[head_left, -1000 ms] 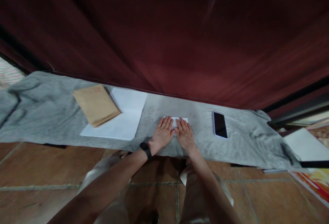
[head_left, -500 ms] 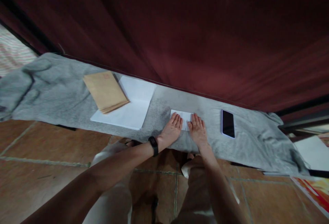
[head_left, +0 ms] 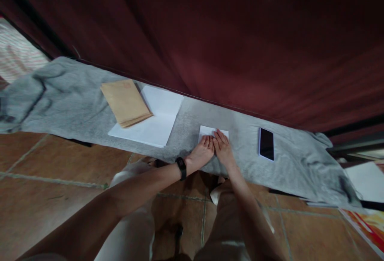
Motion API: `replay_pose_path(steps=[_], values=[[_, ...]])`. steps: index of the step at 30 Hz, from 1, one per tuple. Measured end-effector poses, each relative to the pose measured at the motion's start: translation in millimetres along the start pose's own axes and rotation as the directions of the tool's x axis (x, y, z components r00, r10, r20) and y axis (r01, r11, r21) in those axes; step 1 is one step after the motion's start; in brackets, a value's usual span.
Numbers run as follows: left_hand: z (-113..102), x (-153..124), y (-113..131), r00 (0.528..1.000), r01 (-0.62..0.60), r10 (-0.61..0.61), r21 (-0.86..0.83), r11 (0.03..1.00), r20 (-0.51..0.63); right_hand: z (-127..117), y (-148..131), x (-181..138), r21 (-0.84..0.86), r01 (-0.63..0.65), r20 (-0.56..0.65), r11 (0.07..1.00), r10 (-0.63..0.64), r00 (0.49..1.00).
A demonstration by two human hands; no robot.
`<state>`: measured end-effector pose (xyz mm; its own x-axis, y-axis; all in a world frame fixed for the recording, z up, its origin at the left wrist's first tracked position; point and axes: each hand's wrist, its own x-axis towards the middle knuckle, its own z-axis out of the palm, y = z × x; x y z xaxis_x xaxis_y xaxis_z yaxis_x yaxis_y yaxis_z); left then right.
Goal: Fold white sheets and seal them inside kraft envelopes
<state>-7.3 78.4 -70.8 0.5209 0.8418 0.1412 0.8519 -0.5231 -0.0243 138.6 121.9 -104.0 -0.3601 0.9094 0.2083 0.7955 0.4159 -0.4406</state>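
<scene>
A small folded white paper (head_left: pixel 210 132) lies on the grey cloth (head_left: pixel 75 101) in front of me. My left hand (head_left: pixel 202 153), with a black band on its wrist, and my right hand (head_left: pixel 223 149) rest side by side on the paper's near edge. The fingers of both lie stretched and pressed flat on the paper, nearly touching each other. The lower part of the paper is hidden under my fingers.
A stack of brown envelopes (head_left: pixel 126 102) lies on white sheets (head_left: pixel 156 123) to the left. A black phone (head_left: pixel 266 144) lies right of my hands. A dark red curtain (head_left: pixel 210 33) hangs behind the cloth. More white paper (head_left: pixel 364 181) sits at the far right on the tiled floor (head_left: pixel 45 189).
My hands, spread apart on the paper half a second ago, have drawn together at its middle. The view has shifted slightly.
</scene>
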Motion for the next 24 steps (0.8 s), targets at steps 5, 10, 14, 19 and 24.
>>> replay_pose_path(steps=[5,10,14,19,24], values=[[-12.7,-7.1,-19.6,0.996,0.086,-0.085,-0.14,0.986,0.011,3.2,1.0,-3.8,-0.193,0.008,0.018,0.981,-0.005,1.0],[-52.7,-30.6,-107.8,0.926,0.365,-0.375,-0.162,0.917,-0.039,8.8,-1.1,-5.4,-0.249,0.017,-0.009,0.968,-0.019,1.0],[-81.9,-77.1,-188.1,0.696,0.688,-0.705,-0.153,0.709,-0.137,9.6,-1.1,-4.4,-0.255,0.004,-0.015,0.967,-0.008,1.0],[-69.2,-139.2,-233.3,0.629,0.757,-0.777,-0.21,0.619,-0.022,10.2,-1.5,-3.6,-0.247,0.003,-0.03,0.969,-0.01,1.0],[-45.9,-161.4,-247.1,0.585,0.735,-0.81,-0.403,0.546,-0.03,13.9,1.4,-4.0,-0.239,0.017,-0.056,0.971,-0.031,0.998]])
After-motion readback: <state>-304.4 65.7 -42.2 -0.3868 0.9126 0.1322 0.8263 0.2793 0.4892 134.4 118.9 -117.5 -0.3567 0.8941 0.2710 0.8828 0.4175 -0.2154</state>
